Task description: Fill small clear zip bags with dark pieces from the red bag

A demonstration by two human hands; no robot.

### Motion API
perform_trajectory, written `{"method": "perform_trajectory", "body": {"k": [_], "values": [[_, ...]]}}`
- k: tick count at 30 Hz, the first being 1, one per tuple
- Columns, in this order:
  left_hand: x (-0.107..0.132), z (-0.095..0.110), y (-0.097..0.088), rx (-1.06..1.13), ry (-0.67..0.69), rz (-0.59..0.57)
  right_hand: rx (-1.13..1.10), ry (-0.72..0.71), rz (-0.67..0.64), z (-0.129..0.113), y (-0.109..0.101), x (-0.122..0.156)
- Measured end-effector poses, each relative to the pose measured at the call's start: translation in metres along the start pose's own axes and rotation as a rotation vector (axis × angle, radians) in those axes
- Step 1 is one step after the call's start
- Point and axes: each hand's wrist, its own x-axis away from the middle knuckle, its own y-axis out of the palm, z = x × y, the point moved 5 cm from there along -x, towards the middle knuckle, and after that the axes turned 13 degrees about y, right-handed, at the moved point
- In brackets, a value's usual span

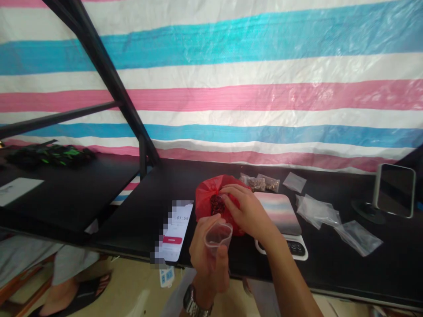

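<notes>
Fingers [232,192] on red plastic bag [204,198]

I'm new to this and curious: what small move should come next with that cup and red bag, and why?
Probably bring the clear plastic cup in the left hand closer to the red plastic bag, since the right hand is at its opening, beside the dark red pieces.

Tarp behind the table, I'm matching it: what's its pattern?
The tarp: horizontal blue, white and pink stripes, clearest in the head view.
</notes>
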Motion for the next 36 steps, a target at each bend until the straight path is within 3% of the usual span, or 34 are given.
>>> {"method": "perform_trajectory", "body": {"k": [3,7,10,17,23,26,36], "values": [[0.007,0.001,0.006,-0.048,-0.014,-0.069,0.213,0.146,-0.031,0.014,0.019,-0.010],[0.025,0.006,0.011,-0.141,-0.205,-0.052,0.370,0.270,-0.051,0.028,0.027,-0.018],[0.036,0.010,0.014,-0.168,-0.337,-0.082,0.387,0.278,-0.056,0.029,0.029,-0.022],[0.042,0.004,0.008,-0.166,-0.502,-0.079,0.430,0.242,-0.060,0.021,0.025,-0.021],[0.065,-0.002,0.010,-0.015,-0.707,-0.020,0.623,0.281,-0.001,0.022,0.012,-0.009],[0.075,-0.005,0.017,0.071,-0.769,-0.015,0.632,0.293,-0.032,0.023,0.012,-0.006],[0.052,-0.004,0.028,0.265,-0.829,0.183,0.441,0.294,-0.251,0.018,0.016,-0.002]]}}
